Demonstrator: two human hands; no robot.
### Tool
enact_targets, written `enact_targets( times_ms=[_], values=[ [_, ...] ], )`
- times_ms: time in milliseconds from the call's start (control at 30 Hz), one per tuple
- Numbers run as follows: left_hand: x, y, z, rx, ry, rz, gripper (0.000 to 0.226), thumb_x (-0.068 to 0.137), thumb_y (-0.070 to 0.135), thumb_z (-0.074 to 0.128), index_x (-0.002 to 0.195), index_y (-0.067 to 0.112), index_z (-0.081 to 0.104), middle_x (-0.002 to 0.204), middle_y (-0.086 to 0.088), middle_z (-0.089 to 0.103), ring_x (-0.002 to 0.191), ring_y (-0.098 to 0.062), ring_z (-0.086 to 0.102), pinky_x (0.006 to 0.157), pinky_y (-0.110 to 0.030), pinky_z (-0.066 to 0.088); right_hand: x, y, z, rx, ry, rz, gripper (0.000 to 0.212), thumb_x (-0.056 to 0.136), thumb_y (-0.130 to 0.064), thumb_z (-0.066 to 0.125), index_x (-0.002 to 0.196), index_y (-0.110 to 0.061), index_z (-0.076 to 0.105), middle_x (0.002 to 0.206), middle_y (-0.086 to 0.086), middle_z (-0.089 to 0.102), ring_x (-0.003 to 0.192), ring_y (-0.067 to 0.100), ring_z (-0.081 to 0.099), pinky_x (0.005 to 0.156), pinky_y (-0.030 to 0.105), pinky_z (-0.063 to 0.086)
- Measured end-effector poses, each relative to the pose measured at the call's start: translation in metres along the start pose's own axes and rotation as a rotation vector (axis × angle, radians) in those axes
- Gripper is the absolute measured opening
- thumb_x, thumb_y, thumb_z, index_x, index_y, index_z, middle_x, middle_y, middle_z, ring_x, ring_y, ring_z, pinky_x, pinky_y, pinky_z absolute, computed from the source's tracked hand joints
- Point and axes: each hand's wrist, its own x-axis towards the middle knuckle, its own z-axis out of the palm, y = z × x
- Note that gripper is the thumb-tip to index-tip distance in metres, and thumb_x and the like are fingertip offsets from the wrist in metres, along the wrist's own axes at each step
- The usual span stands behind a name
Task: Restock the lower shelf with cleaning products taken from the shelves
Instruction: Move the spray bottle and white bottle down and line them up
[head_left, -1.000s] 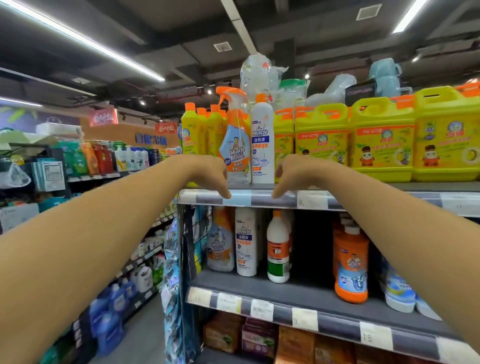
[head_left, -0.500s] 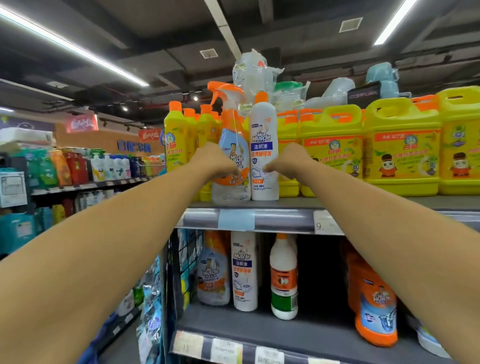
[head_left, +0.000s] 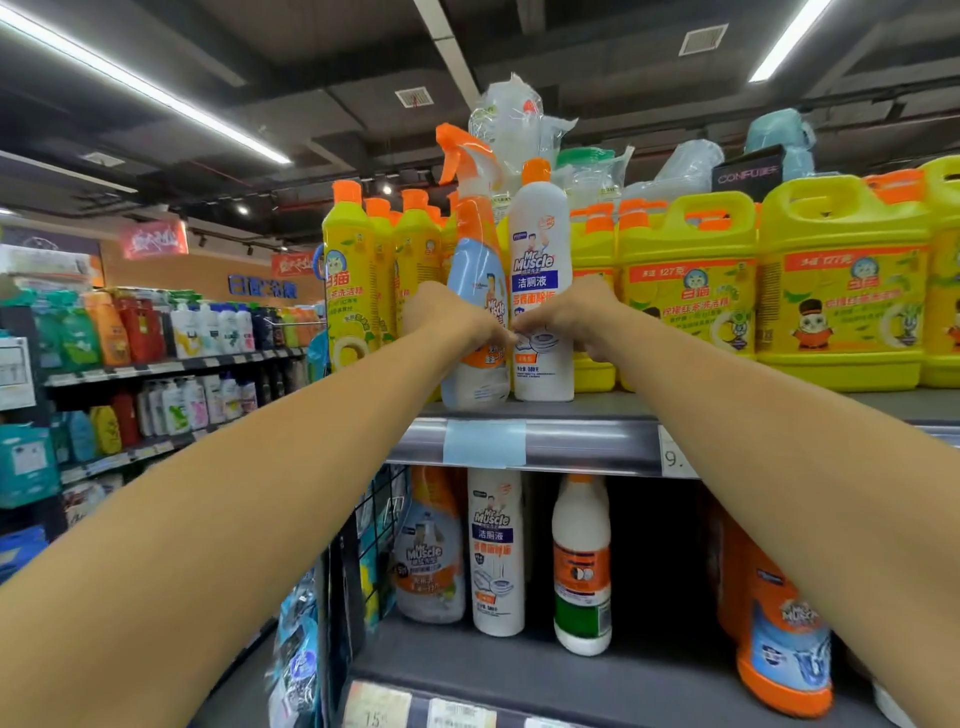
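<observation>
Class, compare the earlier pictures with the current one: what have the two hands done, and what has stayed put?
Both hands rose from the upper shelf edge to the bottles. The left hand now grips the spray bottle; the right hand grips the white bottle beside it. Both still stand on that shelf; the yellow jugs and lower-shelf bottles are unmoved.

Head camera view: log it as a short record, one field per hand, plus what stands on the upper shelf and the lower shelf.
left hand: fingers curled round the spray bottle, which stands on the upper shelf
right hand: fingers curled round the white bottle beside it, also standing
upper shelf, other stock: yellow bottles to the left, yellow jugs to the right
lower shelf: second spray bottle, second white bottle, green-banded bottle, orange bottle farther right
</observation>
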Motion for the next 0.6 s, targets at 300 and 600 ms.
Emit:
enact_targets(
  times_ms=[300,600],
  values=[
    [-0.017,0.01,-0.011,-0.162,0.077,0.043,0.061,0.058,0.037,0.093,0.105,0.009,0.066,0.105,-0.006,0.07,0.085,-0.017,0.065,0.055,-0.025,0.05,-0.015,-0.008,-0.009,-0.053,0.138,-0.108,0.052,0.056,-0.021,0.093,0.099,-0.009,0.066,0.095,0.007,0.07,0.082,0.024,0.067,0.06,0.034,0.054],
    [-0.048,0.056,-0.068,-0.339,-0.106,0.104,0.07,0.042,0.024,0.1,0.102,0.007,0.068,0.09,-0.007,0.075,0.076,-0.023,0.074,0.069,-0.045,0.062,-0.06,-0.054,-0.058,0.085,0.058,-0.194,0.042,0.058,-0.012,0.091,0.094,-0.01,0.069,0.078,0.001,0.073,0.062,0.011,0.07,0.044,0.025,0.051]
  ],
)
